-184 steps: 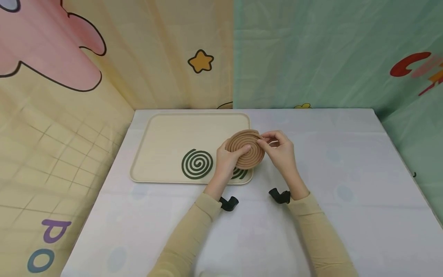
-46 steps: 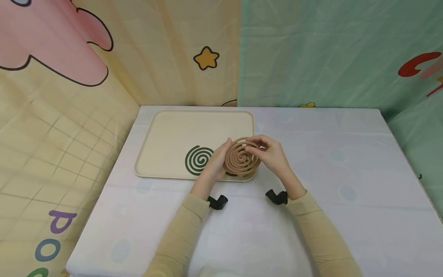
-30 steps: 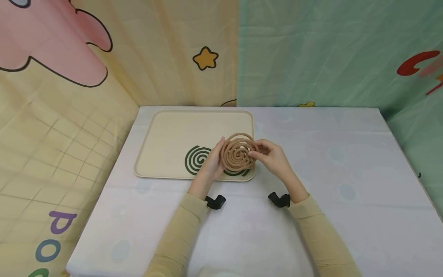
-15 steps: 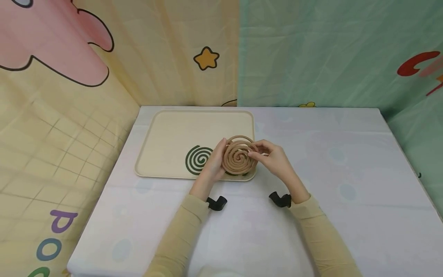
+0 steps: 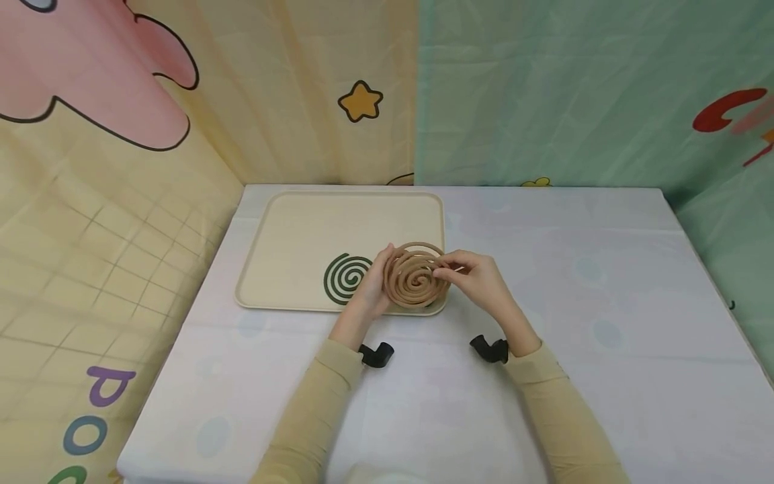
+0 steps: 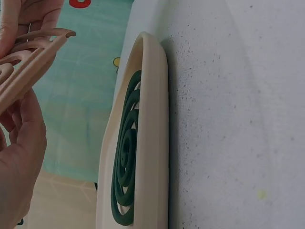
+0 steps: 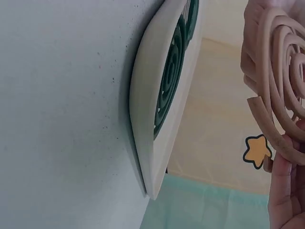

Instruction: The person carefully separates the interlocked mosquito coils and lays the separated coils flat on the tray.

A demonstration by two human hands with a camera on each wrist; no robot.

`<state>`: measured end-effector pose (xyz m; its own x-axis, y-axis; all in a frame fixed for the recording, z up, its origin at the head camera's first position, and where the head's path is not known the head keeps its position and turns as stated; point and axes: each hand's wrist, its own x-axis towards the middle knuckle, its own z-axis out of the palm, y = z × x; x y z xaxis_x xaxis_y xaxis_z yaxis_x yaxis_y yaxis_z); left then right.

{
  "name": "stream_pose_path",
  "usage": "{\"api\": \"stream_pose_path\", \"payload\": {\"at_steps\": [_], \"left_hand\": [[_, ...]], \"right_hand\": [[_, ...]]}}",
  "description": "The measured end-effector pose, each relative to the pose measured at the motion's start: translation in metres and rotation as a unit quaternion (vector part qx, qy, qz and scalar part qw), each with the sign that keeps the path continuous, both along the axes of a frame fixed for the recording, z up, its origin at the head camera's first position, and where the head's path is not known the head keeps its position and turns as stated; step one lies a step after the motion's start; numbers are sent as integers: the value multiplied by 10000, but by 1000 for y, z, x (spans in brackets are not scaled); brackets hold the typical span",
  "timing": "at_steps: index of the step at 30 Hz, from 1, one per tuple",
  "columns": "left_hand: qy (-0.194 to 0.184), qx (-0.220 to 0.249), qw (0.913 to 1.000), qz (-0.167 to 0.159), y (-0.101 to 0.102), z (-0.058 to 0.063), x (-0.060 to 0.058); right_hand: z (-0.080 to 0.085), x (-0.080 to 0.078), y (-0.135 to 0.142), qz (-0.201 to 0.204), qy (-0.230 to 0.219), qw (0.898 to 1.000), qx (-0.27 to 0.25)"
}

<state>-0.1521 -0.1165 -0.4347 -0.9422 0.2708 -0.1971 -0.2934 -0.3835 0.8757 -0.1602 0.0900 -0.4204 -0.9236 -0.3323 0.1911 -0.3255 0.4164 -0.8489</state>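
A brown mosquito coil [image 5: 417,284] is held above the front right part of a cream tray [image 5: 338,215]. Its rings stand apart and overlap at different heights, and a loose end shows in the right wrist view. My left hand [image 5: 371,286] holds its left side, with fingers behind it in the left wrist view. At its right side my right hand [image 5: 480,279] pinches the rings between thumb and fingers. A green mosquito coil [image 5: 347,279] lies on the tray beside my left hand. Another green coil [image 6: 126,148] lies under the held one, hidden in the head view.
The tray lies on a white-clothed table [image 5: 544,302]. Patterned curtains [image 5: 532,94] enclose the back and sides. Black wrist mounts [image 5: 377,354] are on both wrists. A pale rounded thing [image 5: 387,474] shows at the bottom edge.
Six seconds ago the brown coil was flat and tightly wound; now its rings are spread apart. Both hands have stayed close together, and the coil has dipped slightly over the last second.
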Motion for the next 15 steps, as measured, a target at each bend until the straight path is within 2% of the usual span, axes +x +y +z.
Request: {"api": "stream_pose_path", "payload": {"at_steps": [3, 5, 10, 15], "left_hand": [[-106, -196, 9997, 66, 0, 2, 0], [-114, -217, 9996, 137, 1, 2, 0], [21, -105, 9994, 317, 2, 1, 1], [155, 167, 9990, 385, 1, -1, 1]], "right_hand": [[3, 0, -2, 61, 300, 9994, 164], [3, -1, -3, -27, 274, 9994, 191], [3, -2, -6, -406, -309, 9987, -10], [0, -5, -8, -512, -1001, 9922, -544]]}}
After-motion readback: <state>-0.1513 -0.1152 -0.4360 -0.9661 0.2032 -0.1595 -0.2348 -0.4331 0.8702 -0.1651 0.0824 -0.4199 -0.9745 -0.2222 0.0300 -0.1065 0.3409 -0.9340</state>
